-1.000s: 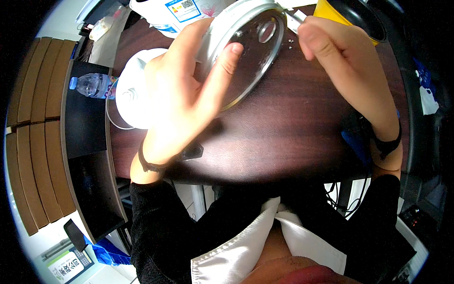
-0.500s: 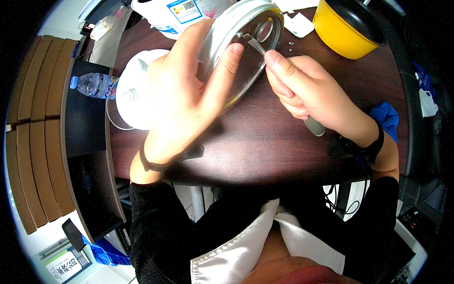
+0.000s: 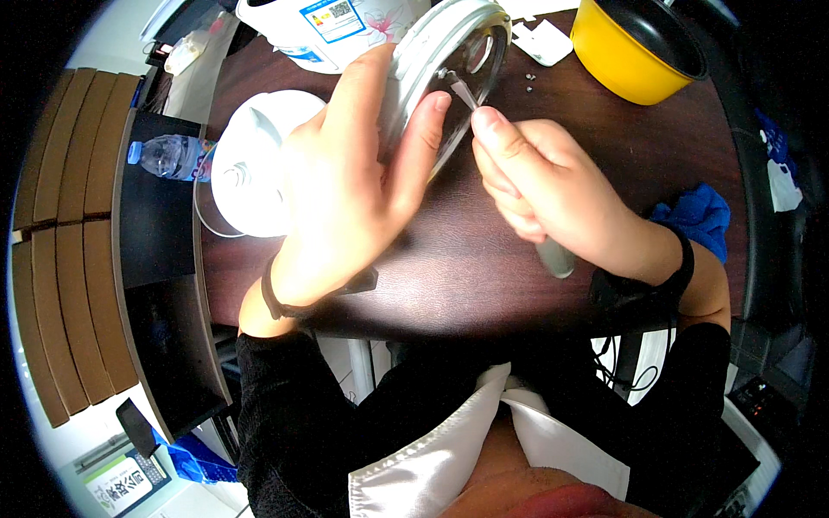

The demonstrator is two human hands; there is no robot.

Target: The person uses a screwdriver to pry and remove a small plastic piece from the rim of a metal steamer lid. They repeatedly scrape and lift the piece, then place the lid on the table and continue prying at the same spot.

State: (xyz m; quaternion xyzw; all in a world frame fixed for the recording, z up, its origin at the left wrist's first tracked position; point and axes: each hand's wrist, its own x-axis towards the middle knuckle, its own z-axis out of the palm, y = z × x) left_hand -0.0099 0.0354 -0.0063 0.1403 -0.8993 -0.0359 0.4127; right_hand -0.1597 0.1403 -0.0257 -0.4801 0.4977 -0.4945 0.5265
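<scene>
A round clear lid with a thick white rim (image 3: 413,67) stands tilted on its edge at the back middle. My left hand (image 3: 345,164) grips its near-left side, fingers behind the rim and thumb over the clear face. In my closed right hand (image 3: 553,181) is a tool with a flat metal blade and a grey handle (image 3: 555,259). The blade (image 3: 464,90) points up and left at the lid's clear face, near its round centre fitting (image 3: 477,53). Whether the tip touches the fitting I cannot tell. Several small bits (image 3: 530,83) lie on the table to the right of the lid.
Behind the lid is a white flower-printed pot (image 3: 380,26). A yellow pot (image 3: 617,65) and a flat white piece (image 3: 544,43) are at the back right. On the left are a white domed thing (image 3: 250,173) and a water bottle (image 3: 168,158); a blue cloth (image 3: 698,216) lies right.
My right hand has come slightly left and down with the tool. The lid has turned more edge-on and shifted a little left. My left hand has moved slightly along with it.
</scene>
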